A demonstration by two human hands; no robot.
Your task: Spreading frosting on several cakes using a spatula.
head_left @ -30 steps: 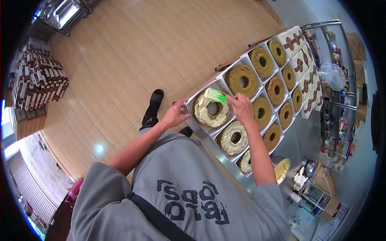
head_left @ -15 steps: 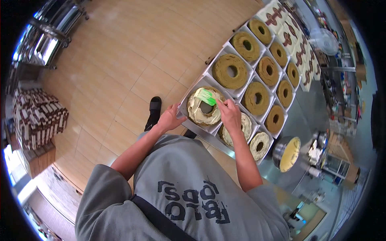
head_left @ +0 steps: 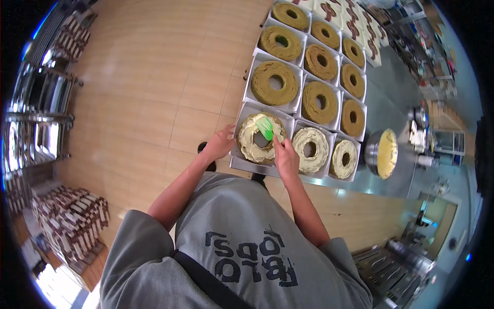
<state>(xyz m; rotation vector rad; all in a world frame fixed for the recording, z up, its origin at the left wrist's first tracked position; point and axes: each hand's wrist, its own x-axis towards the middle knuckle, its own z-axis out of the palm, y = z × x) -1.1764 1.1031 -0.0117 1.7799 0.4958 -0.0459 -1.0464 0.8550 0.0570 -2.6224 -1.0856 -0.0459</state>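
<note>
In my right hand (head_left: 287, 157) is a green pastry brush (head_left: 265, 126), its head resting on the cream over a ring cake (head_left: 247, 148). Pale cream coats most of this cake, with brown sponge showing at the rim. It sits in a white open box (head_left: 289, 122) at the table's near left corner. My left hand (head_left: 220, 142) grips that box's left wall. To the right stand two more cream-covered ring cakes, the middle one (head_left: 310, 164) and the end one (head_left: 343, 169), each in its own box.
Behind lie several plain brown ring cakes (head_left: 274, 98) in white boxes. Farther back are white boxes with brown pattern (head_left: 355, 26). A steel bowl of yellow cream (head_left: 383, 154) stands right on the steel table (head_left: 383, 98). Stacked brown-and-white packages (head_left: 69, 221) and metal racks (head_left: 38, 134) line the left.
My view has turned, so the table sits more upright in it. The brush has moved slightly over the cake's cream. My left hand stays at the box wall.
</note>
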